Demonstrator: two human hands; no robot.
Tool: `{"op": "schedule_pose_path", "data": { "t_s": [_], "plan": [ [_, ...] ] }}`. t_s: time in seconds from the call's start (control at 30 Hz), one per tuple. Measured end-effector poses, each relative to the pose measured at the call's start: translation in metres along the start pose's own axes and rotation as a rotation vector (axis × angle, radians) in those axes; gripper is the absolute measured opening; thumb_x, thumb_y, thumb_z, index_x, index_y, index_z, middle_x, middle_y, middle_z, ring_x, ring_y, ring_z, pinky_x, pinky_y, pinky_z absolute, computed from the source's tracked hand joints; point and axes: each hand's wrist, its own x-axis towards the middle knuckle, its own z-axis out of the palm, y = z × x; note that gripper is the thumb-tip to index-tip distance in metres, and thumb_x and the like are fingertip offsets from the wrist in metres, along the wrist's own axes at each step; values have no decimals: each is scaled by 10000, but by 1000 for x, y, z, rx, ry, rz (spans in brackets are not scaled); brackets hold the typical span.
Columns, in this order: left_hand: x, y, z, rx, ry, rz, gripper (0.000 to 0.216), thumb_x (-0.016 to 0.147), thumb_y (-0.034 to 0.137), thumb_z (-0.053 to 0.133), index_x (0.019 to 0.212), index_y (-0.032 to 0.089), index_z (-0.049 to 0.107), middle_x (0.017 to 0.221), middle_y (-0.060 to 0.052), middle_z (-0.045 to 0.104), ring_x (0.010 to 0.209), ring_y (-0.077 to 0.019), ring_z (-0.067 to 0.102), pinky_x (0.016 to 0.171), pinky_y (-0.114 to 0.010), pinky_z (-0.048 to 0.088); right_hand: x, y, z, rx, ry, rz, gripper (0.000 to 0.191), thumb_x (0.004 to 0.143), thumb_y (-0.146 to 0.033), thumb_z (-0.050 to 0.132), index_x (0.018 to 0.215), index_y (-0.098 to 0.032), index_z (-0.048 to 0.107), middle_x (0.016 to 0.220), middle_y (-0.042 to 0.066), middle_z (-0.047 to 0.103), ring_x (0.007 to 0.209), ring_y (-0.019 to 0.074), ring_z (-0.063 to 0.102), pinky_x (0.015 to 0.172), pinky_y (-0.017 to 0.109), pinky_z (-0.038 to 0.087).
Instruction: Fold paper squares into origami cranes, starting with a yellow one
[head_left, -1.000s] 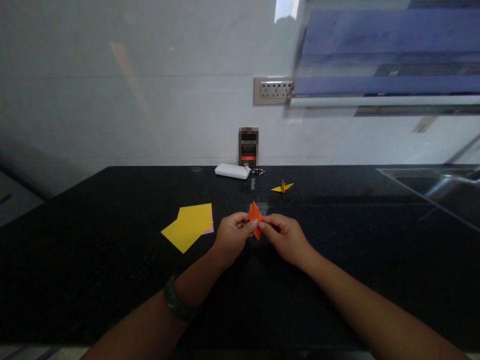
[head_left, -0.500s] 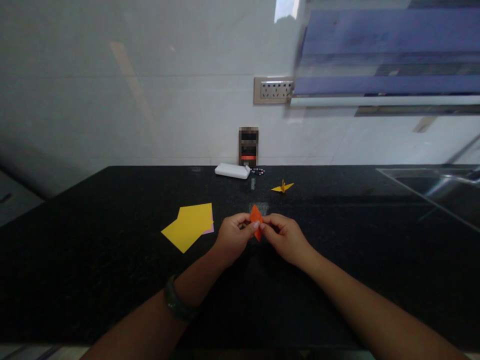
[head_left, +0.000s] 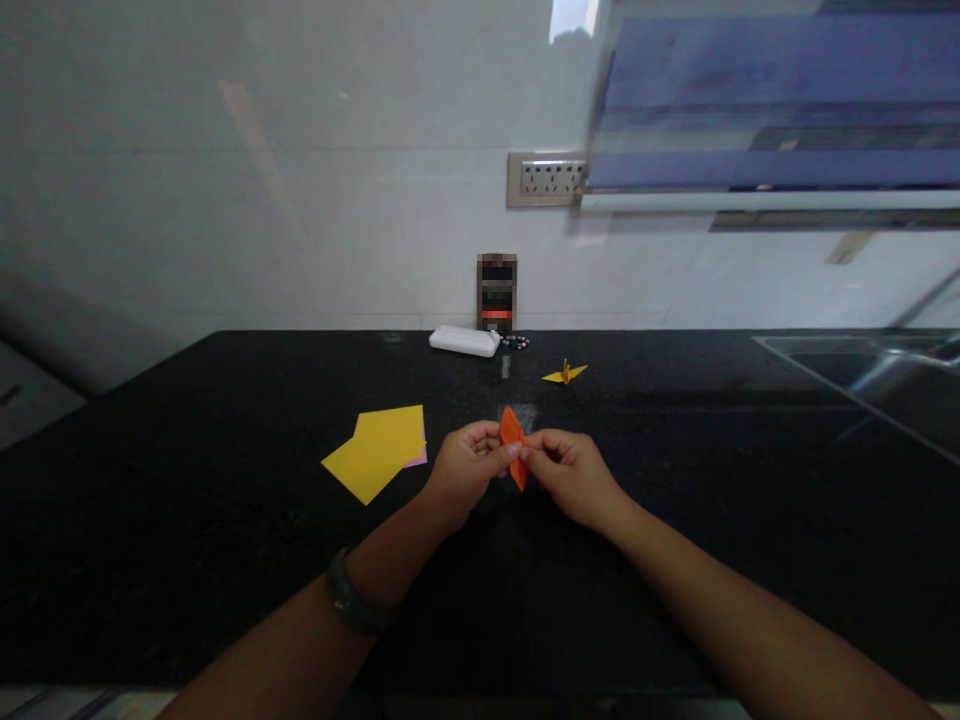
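A folded piece of orange paper [head_left: 511, 428], narrow and pointed at both ends, is held up between my two hands over the dark countertop. My left hand [head_left: 468, 470] pinches it from the left, the thumb lying across its front. From the right, my right hand [head_left: 571, 474] grips its edge between thumb and fingers. The fingertips behind the paper are hidden. Beyond my right hand stands a yellow paper crane [head_left: 566, 374] with spread wings. Left of my left hand lie yellow paper sheets [head_left: 379, 450], a pink one showing beneath.
At the back of the black countertop [head_left: 225, 590] lies a white power bank [head_left: 463, 341] with a beaded strap [head_left: 516, 342]. A phone [head_left: 497, 292] leans upright on the wall. A socket panel [head_left: 551, 180] is above, and a sink [head_left: 900, 375] at the right.
The orange paper has turned slightly in my fingers, and its lower point shows a little lower and farther right. Both hands keep their grip in nearly the same place.
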Motion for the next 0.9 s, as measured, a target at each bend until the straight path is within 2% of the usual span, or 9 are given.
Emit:
{"op": "schedule_pose_path", "data": {
  "t_s": [0.13, 0.3, 0.47, 0.63, 0.9],
  "plan": [
    [-1, 1, -1, 48, -28, -35, 257, 607, 308, 678, 774, 116, 639, 689, -22, 599, 592, -97, 523, 538, -210, 390, 0, -1, -2, -14, -38, -16, 199, 745, -249, 479, 600, -135, 553, 524, -21, 486, 469, 73, 409, 447, 191, 330],
    [0, 2, -3, 105, 38, 79, 196, 599, 300, 682, 611, 111, 635, 610, 0, 547, 563, -90, 487, 529, -212, 380, 0, 3, -1, -94, -91, -38, 224, 768, -248, 462, 652, -133, 614, 528, -13, 526, 468, 76, 428, 456, 193, 337],
    [0, 0, -2, 14, 84, 30, 185, 583, 291, 692, 622, 127, 617, 560, 16, 567, 522, -82, 490, 521, -206, 388, 2, 10, 2, -159, 23, -74, 166, 752, -253, 513, 718, -147, 636, 620, 16, 597, 544, 104, 502, 511, 211, 387],
    [-1, 1, 1, -59, 74, 12, 221, 547, 295, 713, 628, 129, 592, 564, 18, 585, 521, -88, 512, 526, -210, 399, 0, 8, 4, -209, 15, -151, 178, 782, -229, 481, 673, -149, 597, 591, 2, 546, 548, 96, 473, 510, 201, 377],
    [-1, 0, 2, -41, 81, 36, 206, 556, 283, 705, 623, 129, 585, 554, 30, 579, 512, -80, 512, 517, -198, 399, 0, 8, 3, -240, -45, -110, 230, 788, -248, 463, 575, -160, 462, 524, -32, 447, 491, 82, 401, 468, 193, 321]
  ]
}}
